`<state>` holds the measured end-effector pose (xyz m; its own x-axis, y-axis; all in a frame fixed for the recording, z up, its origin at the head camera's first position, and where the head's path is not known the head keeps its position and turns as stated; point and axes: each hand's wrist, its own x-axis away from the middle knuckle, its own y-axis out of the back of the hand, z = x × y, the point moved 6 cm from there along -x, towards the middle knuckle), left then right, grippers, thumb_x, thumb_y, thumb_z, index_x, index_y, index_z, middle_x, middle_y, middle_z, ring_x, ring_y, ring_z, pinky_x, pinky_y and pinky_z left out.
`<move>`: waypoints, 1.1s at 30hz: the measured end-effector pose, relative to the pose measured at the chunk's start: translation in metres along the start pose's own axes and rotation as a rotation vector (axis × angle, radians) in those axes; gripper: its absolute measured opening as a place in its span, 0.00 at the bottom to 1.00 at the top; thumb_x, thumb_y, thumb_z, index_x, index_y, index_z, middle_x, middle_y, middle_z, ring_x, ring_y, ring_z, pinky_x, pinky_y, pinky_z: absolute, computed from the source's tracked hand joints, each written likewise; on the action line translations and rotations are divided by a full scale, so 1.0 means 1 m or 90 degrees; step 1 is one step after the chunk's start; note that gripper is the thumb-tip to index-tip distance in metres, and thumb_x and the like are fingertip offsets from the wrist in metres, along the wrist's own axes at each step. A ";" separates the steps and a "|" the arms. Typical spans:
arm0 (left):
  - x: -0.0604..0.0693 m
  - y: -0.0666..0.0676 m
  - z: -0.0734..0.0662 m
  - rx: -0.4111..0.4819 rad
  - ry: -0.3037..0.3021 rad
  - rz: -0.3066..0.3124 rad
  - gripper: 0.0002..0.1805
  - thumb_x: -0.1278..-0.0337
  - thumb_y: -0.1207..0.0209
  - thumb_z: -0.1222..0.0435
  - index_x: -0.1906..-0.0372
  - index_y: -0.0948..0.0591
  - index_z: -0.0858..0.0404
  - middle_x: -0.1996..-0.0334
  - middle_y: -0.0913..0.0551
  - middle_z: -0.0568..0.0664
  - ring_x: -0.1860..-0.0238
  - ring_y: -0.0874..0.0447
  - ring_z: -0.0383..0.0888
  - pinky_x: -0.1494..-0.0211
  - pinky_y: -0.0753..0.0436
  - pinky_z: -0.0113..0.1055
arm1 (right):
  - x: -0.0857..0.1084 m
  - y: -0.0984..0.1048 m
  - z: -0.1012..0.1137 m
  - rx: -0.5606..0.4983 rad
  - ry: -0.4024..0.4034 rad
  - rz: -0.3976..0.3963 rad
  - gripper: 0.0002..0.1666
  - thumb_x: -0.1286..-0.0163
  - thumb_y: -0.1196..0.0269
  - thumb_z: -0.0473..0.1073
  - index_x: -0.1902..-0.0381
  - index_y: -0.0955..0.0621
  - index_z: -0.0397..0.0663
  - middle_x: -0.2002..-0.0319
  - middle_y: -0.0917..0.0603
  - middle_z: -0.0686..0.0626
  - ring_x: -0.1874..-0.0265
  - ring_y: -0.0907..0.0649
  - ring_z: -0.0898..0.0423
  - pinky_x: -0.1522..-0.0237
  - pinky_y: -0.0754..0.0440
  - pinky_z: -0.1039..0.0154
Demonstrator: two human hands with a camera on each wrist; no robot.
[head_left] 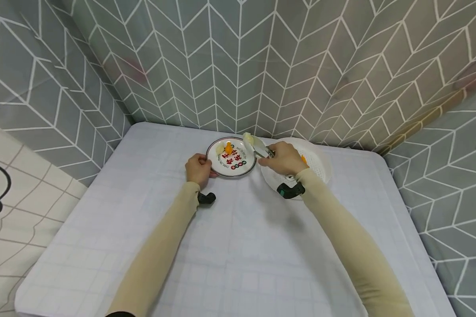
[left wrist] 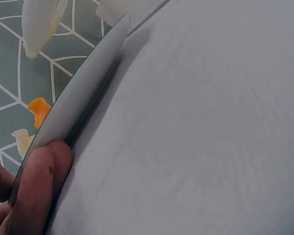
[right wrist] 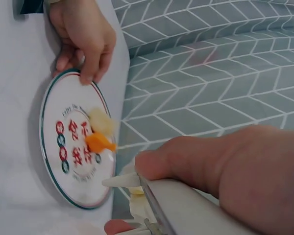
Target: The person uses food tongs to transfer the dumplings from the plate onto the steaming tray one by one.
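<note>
While the right hand (head_left: 284, 157), its fingers curled round tongs (head_left: 262, 149), hides part of the white basket (head_left: 320, 159), we see the left hand (head_left: 198, 169) pinch the left rim of the plate (head_left: 224, 166), far on the tabletop (head_left: 230, 246). Only the left wrist view shows us the plate's underside.

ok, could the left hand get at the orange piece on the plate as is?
Probably yes, if the left hand lets go of the plate it pinches at the rim. The orange piece lies uncovered nearby, a pale piece right beside it.
</note>
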<state>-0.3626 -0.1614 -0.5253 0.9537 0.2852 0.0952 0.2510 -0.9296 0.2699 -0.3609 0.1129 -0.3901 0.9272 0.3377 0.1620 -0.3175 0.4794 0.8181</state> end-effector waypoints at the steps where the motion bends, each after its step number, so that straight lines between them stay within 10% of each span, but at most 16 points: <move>1: 0.000 0.000 0.000 0.000 0.002 -0.001 0.16 0.25 0.46 0.70 0.39 0.24 0.73 0.61 0.19 0.61 0.82 0.14 0.39 0.73 0.08 0.33 | 0.003 0.005 -0.002 -0.005 0.005 0.002 0.24 0.30 0.32 0.51 0.44 0.15 0.41 0.73 0.24 0.51 0.74 0.25 0.55 0.72 0.28 0.64; 11: 0.005 -0.001 0.003 0.027 0.000 -0.001 0.16 0.27 0.47 0.71 0.40 0.23 0.75 0.63 0.19 0.60 0.83 0.15 0.38 0.74 0.08 0.32 | 0.047 0.062 -0.021 0.021 0.008 0.017 0.38 0.28 0.33 0.54 0.28 0.23 0.36 0.83 0.31 0.56 0.85 0.32 0.60 0.80 0.32 0.65; 18: 0.006 0.001 0.001 0.026 0.003 0.002 0.16 0.26 0.47 0.71 0.40 0.24 0.75 0.63 0.20 0.59 0.82 0.15 0.38 0.73 0.08 0.32 | 0.072 0.087 -0.033 0.048 0.014 0.005 0.20 0.28 0.31 0.50 0.49 0.15 0.41 0.74 0.24 0.50 0.78 0.29 0.55 0.78 0.32 0.64; 25: 0.005 0.002 -0.001 0.011 0.003 0.001 0.17 0.25 0.47 0.70 0.38 0.24 0.74 0.60 0.20 0.60 0.80 0.15 0.38 0.71 0.07 0.33 | 0.085 0.088 -0.055 0.061 -0.033 0.034 0.37 0.28 0.31 0.56 0.31 0.22 0.36 0.78 0.30 0.53 0.79 0.29 0.55 0.79 0.32 0.64; 33: 0.004 0.001 -0.004 -0.003 0.001 0.003 0.17 0.24 0.48 0.70 0.38 0.24 0.74 0.60 0.21 0.60 0.80 0.15 0.38 0.70 0.07 0.32 | 0.093 0.068 -0.076 0.036 -0.033 0.051 0.35 0.28 0.32 0.53 0.32 0.21 0.35 0.74 0.23 0.52 0.75 0.26 0.56 0.76 0.30 0.64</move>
<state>-0.3592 -0.1598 -0.5209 0.9548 0.2807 0.0977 0.2453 -0.9298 0.2746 -0.3115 0.2383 -0.3612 0.9088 0.3298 0.2557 -0.3810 0.4056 0.8308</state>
